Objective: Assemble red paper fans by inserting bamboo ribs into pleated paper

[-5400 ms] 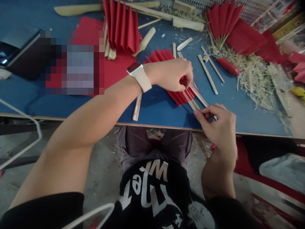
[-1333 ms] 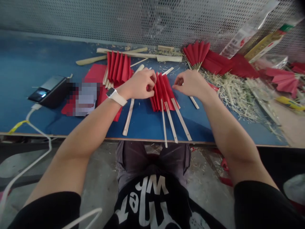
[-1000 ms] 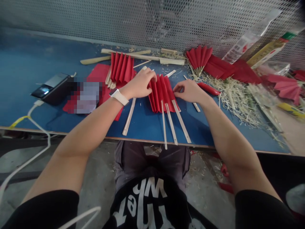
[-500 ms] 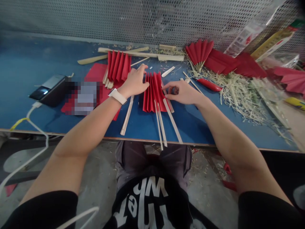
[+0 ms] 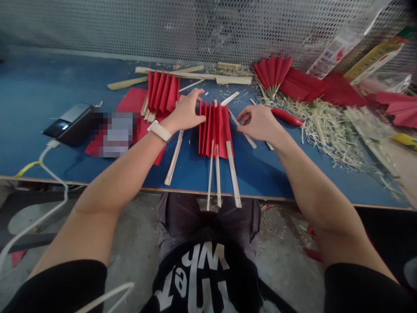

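A red pleated paper fan (image 5: 215, 128) lies on the blue table (image 5: 293, 174) in front of me. Three bamboo ribs (image 5: 233, 174) stick out of its near end, past the table's front edge. My left hand (image 5: 186, 112), with a white watch on its wrist, has its fingers stretched out along the fan's left top corner. To the right of the fan, my right hand (image 5: 259, 122) is off the paper. Its fingers are bent in a pinch at a thin bamboo strip (image 5: 249, 140) lying slantwise under it.
A loose bamboo strip (image 5: 172, 152) lies left of the fan. Behind it are another red fan (image 5: 163, 91) and a red sheet (image 5: 132, 102). A dark device (image 5: 70, 124) with a white cable sits left. To the right are more fans (image 5: 272, 71), a red-handled tool (image 5: 286, 116) and shavings (image 5: 322, 126). A mesh wall stands behind.
The fan has turned to lie straight, with its ribs pointing at me. My right hand has let go of the fan's right edge and moved right onto a bamboo strip. My left fingers have stretched out.
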{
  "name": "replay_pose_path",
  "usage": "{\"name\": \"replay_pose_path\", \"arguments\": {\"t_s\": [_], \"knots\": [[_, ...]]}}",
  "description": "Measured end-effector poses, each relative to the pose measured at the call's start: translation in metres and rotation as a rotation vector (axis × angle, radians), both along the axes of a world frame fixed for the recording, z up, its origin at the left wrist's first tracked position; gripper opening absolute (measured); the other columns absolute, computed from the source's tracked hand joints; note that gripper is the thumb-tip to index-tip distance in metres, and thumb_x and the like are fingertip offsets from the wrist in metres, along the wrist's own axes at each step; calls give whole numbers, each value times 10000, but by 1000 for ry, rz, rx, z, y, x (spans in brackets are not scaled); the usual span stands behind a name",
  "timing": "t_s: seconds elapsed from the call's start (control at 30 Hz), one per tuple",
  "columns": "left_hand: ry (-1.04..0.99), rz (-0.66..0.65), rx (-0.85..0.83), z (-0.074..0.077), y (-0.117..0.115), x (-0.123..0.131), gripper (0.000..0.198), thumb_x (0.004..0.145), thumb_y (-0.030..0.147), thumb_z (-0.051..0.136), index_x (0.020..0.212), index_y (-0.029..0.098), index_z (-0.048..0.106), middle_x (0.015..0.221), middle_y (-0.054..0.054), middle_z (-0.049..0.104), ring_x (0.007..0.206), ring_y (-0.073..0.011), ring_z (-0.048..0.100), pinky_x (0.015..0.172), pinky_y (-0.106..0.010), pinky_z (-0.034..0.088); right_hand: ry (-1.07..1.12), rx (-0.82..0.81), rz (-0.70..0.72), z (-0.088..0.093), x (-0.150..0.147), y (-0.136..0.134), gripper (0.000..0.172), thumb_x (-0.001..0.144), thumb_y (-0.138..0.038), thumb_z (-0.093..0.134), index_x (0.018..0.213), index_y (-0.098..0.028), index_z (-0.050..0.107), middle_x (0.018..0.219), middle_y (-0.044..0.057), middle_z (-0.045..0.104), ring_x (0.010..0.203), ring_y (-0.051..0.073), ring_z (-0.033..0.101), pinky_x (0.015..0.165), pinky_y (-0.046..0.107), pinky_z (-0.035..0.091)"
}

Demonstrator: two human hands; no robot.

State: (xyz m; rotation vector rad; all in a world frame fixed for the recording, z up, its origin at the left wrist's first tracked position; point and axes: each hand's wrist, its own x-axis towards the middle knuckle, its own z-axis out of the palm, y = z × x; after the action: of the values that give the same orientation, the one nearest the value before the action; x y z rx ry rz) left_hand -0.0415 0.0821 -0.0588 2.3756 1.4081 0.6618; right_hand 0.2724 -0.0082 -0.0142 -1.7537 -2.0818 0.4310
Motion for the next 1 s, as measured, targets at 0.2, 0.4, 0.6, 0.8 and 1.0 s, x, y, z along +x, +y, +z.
{"name": "replay_pose_path", "arguments": {"t_s": [0.2, 0.4, 0.6, 0.8, 1.0], "knots": [[-32, 42, 5, 3, 13, -7, 873, 987, 466, 822, 1805, 280, 581, 1651, -184, 817, 1661, -486, 699, 1501, -762, 496, 31, 51, -31, -1, 11, 9, 261, 900, -181, 865, 1150, -252, 892, 1032, 135, 918, 1034, 433, 888, 1084, 636, 726], [17, 125, -6, 25, 11, -21, 996, 988, 909, 514, 1806, 362, 671, 1706, -56, 849, 1624, -449, 634, 1470, -804, 465, -51, 87, -125, 13, 25, 7, 158, 1010, -145, 830, 1141, -217, 881, 1147, 168, 953, 1196, 430, 915, 1205, 599, 690], [213, 203, 105, 54, -17, -28, 796, 1067, 913, 411, 1541, 505, 904, 1566, -66, 845, 1769, -536, 376, 1487, -937, 259, -141, 89, -263, 18, 52, 18, 127, 1060, -122, 796, 1083, -206, 887, 1255, 230, 949, 1264, 447, 867, 1168, 602, 651], [218, 346, 183, 69, -30, -35, 761, 1191, 762, 459, 1478, 227, 918, 1783, -134, 657, 1738, -544, 373, 1480, -889, 255, -172, 70, -243, 4, 59, 25, 143, 1029, -176, 830, 1119, -222, 931, 1206, 189, 956, 1209, 446, 890, 1127, 590, 685], [237, 342, 58, 56, -18, -37, 1034, 1062, 1073, 405, 1546, 276, 850, 1865, -67, 666, 1788, -527, 280, 1535, -830, 187, -183, 37, -206, -3, 46, 25, 150, 1038, -175, 837, 1133, -238, 933, 1242, 179, 966, 1267, 468, 911, 1193, 632, 705]]}}
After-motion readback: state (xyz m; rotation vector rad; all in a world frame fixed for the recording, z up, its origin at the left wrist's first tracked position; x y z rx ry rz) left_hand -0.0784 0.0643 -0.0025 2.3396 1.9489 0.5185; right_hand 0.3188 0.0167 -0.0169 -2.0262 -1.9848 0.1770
